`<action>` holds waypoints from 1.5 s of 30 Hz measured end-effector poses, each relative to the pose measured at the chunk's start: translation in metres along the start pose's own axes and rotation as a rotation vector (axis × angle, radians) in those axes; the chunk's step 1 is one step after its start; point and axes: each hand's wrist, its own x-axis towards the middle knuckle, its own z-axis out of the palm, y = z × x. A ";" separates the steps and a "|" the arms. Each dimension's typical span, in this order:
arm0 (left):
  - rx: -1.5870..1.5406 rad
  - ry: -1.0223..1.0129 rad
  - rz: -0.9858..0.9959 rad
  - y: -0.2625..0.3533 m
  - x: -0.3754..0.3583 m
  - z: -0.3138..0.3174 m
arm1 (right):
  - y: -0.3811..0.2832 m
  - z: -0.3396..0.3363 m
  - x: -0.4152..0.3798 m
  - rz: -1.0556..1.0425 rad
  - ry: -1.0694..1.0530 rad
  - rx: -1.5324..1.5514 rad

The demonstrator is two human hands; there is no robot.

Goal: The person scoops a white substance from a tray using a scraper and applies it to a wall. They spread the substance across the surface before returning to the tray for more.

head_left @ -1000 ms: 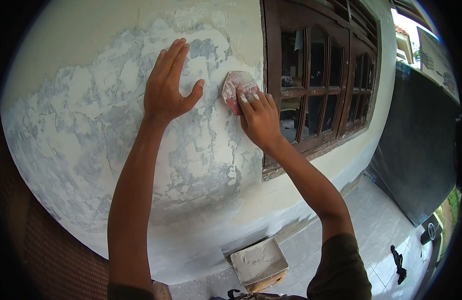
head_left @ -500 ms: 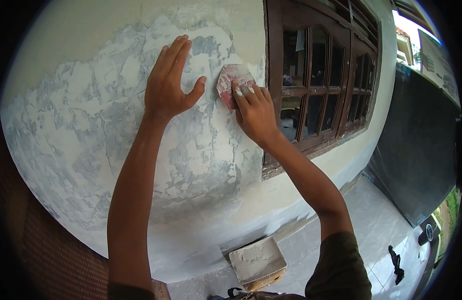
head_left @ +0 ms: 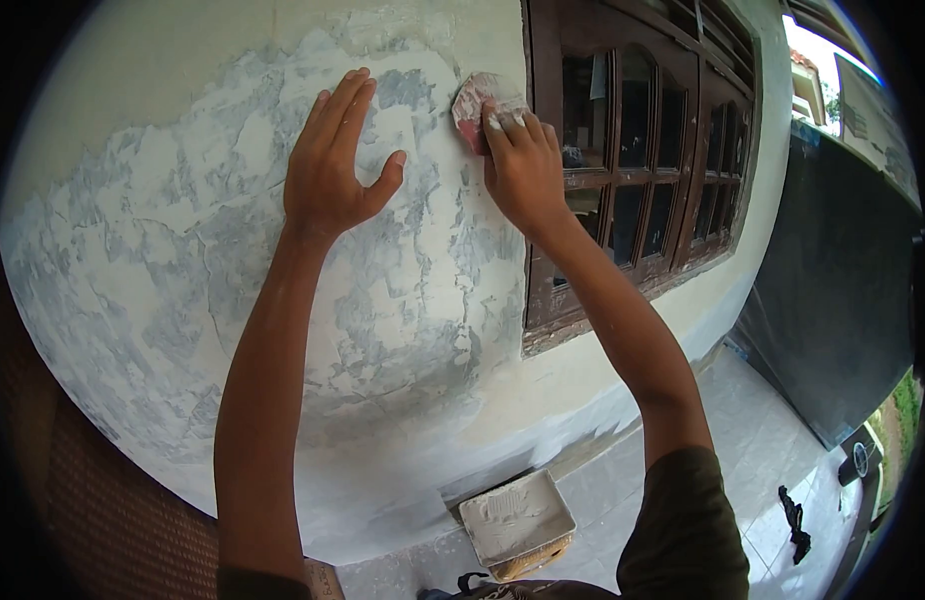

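My left hand (head_left: pixel 333 160) lies flat against the wall (head_left: pixel 243 250), thumb spread to the right and nothing in it. The wall is patched with white and grey filler. My right hand (head_left: pixel 525 165) grips a reddish scraper (head_left: pixel 473 108) smeared with white paste, its face against the wall just left of the window frame (head_left: pixel 545 150). White paste coats some of the right fingers.
Below on the tiled floor (head_left: pixel 623 510) stands a tray (head_left: pixel 518 515) of white paste. A large dark panel (head_left: pixel 833 270) leans at the right. Black cloth (head_left: pixel 796 525) lies on the floor, and woven matting (head_left: pixel 113 510) shows at lower left.
My right hand has slid up the wall and slightly right with the scraper, nearer the window's upper part. My left hand remains nearly where it was.
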 end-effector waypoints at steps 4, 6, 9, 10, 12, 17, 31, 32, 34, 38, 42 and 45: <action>0.005 -0.001 0.001 0.001 0.000 0.000 | -0.031 -0.024 -0.030 -0.052 -0.047 0.151; 0.007 -0.004 0.000 0.001 0.001 0.000 | -0.022 -0.029 -0.008 -0.035 0.067 0.175; 0.006 -0.014 -0.004 0.000 -0.001 0.000 | 0.006 -0.014 0.045 0.040 0.190 0.069; 0.003 -0.013 -0.005 0.000 -0.001 0.000 | 0.012 -0.006 0.054 0.039 0.191 0.070; 0.002 -0.012 -0.007 0.001 -0.001 0.000 | 0.017 0.004 0.065 0.015 0.151 0.021; -0.009 0.000 -0.007 0.001 0.000 -0.001 | -0.029 -0.005 -0.004 -0.046 -0.005 0.061; -0.005 -0.008 -0.015 0.001 -0.001 0.000 | 0.020 0.007 0.034 0.025 0.096 0.004; -0.003 -0.006 -0.015 0.001 -0.001 -0.001 | 0.006 0.003 0.014 0.015 0.058 0.043; -0.003 -0.005 -0.010 0.001 -0.001 -0.001 | -0.023 -0.012 -0.025 -0.018 -0.002 0.095; -0.006 -0.002 -0.013 0.002 -0.001 0.000 | -0.036 -0.037 -0.032 -0.004 0.012 0.236; -0.032 -0.014 -0.024 0.002 -0.003 -0.001 | 0.006 -0.026 0.028 0.080 0.163 0.124; -0.036 -0.012 -0.026 0.003 -0.002 0.000 | 0.024 -0.008 0.040 0.087 0.181 0.032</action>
